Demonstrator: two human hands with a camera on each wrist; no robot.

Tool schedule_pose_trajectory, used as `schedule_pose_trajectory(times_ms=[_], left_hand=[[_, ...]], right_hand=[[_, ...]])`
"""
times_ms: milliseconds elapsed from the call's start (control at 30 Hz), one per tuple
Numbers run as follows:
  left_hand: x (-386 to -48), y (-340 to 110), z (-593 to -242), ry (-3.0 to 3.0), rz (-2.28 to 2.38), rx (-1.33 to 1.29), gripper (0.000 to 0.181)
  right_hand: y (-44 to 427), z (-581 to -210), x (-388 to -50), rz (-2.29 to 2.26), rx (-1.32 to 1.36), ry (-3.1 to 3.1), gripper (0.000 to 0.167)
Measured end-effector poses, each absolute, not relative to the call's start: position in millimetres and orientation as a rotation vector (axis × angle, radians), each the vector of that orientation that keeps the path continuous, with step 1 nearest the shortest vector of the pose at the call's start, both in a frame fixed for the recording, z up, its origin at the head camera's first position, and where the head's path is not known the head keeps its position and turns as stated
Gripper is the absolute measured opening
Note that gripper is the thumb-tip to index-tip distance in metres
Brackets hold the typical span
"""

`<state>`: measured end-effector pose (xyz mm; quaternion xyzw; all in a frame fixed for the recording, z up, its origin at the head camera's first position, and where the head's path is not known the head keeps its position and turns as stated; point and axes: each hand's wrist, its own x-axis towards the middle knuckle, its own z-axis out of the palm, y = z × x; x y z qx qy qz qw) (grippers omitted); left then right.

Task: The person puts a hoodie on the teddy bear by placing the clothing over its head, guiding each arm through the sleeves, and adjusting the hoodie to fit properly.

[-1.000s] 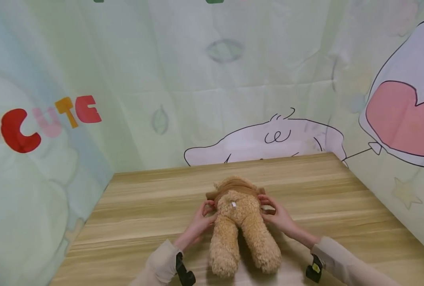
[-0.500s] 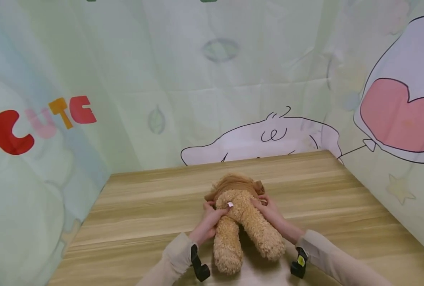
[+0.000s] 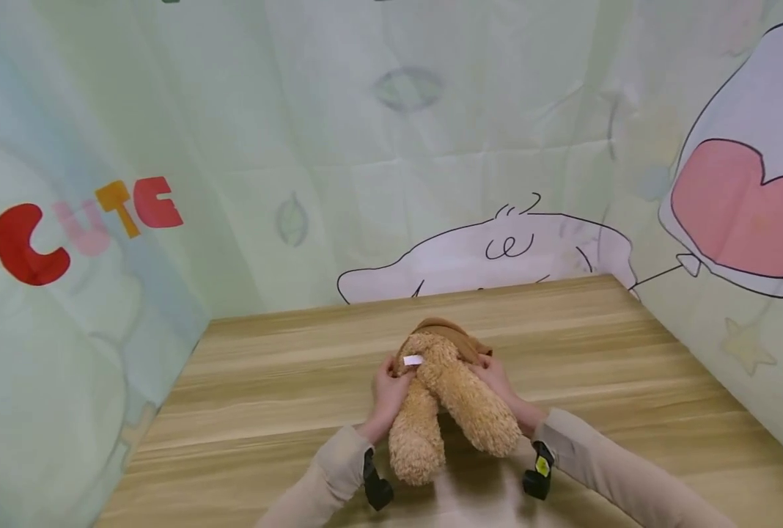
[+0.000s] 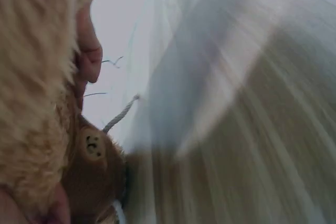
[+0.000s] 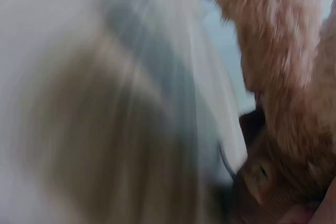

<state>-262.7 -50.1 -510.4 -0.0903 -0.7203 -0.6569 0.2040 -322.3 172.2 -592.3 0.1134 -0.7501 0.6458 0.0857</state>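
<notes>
Left hand (image 3: 389, 390) and right hand (image 3: 501, 383) gripped the plush toy (image 3: 473, 403) between them; even, gentle pressure seemed wisest.

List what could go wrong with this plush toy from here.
The left hand and right hand grip the plush toy at its sides; its legs are outside the grip and could swing. The white tag lies beside the left hand and might get pinched. The cord sticks out from the brown clothing and may snag.
</notes>
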Motion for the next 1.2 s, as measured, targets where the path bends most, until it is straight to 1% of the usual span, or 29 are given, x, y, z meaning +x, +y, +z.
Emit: schedule_pose_trajectory(times_ms=[33, 100, 167, 200, 233, 300, 367, 433, 467, 567, 600, 700, 733, 800, 833, 933, 967, 1033, 1133, 1200], left_hand=[[-262, -53, -512, -2.006, -1.882, -0.269, 0.025], [-260, -57, -511, -2.022, -2.031, -0.201, 0.027], [-239, -62, -485, -2.111, -2.205, -0.085, 0.028], [-234, -65, -479, -2.11, -2.276, -0.088, 0.025], [-228, -67, -471, -2.098, -2.372, -0.071, 0.021], [-220, -72, -459, -2.028, -2.549, -0.09, 0.016], [-216, -74, -451, -1.971, -2.673, -0.127, 0.023], [-213, -73, -445, -1.933, -2.749, -0.13, 0.031], [-213, -72, -444, -1.916, -2.77, -0.133, 0.032], [-217, -69, -452, -1.952, -2.754, -0.076, 0.033], [-217, -69, -452, -1.945, -2.753, -0.121, 0.031], [-240, -75, -486, -1.996, -2.67, -0.211, 0.037], [-255, -80, -506, -1.981, -2.628, -0.384, 0.039], [-278, -86, -541, -1.964, -2.621, -0.481, 0.037], [-295, -90, -567, -1.961, -2.616, -0.522, 0.037], [-322, -94, -611, -1.922, -2.545, -0.647, 0.025], [-325, -93, -617, -1.951, -2.516, -0.565, 0.021], [-332, -89, -626, -1.984, -2.349, -0.559, 0.011], [-337, -81, -629, -1.981, -2.121, -0.486, 0.018], [-329, -75, -616, -1.998, -1.99, -0.443, 0.018]], right_hand=[[168, -572, -308, 1.842, 0.34, -2.23, 0.016], [157, -523, -273, 1.707, 0.246, -2.282, 0.02], [152, -485, -244, 1.639, 0.183, -2.379, 0.022], [152, -474, -234, 1.638, 0.189, -2.412, 0.021], [153, -464, -225, 1.674, 0.2, -2.441, 0.024], [156, -452, -214, 1.758, 0.271, -2.472, 0.035], [159, -445, -209, 1.827, 0.328, -2.464, 0.042], [162, -445, -210, 1.833, 0.387, -2.407, 0.044], [162, -445, -212, 1.819, 0.399, -2.381, 0.044], [158, -448, -219, 1.78, 0.341, -2.328, 0.041], [156, -448, -222, 1.771, 0.316, -2.311, 0.04], [146, -442, -226, 1.751, 0.22, -2.288, 0.035], [142, -441, -226, 1.728, 0.206, -2.29, 0.033], [136, -437, -227, 1.673, 0.211, -2.304, 0.026], [133, -435, -227, 1.645, 0.216, -2.313, 0.022], [125, -430, -227, 1.554, 0.226, -2.335, 0.01], [123, -430, -228, 1.524, 0.234, -2.331, 0.007], [122, -433, -230, 1.472, 0.244, -2.312, 0.012], [124, -444, -234, 1.384, 0.307, -2.306, 0.02], [130, -453, -234, 1.352, 0.371, -2.318, 0.022]])
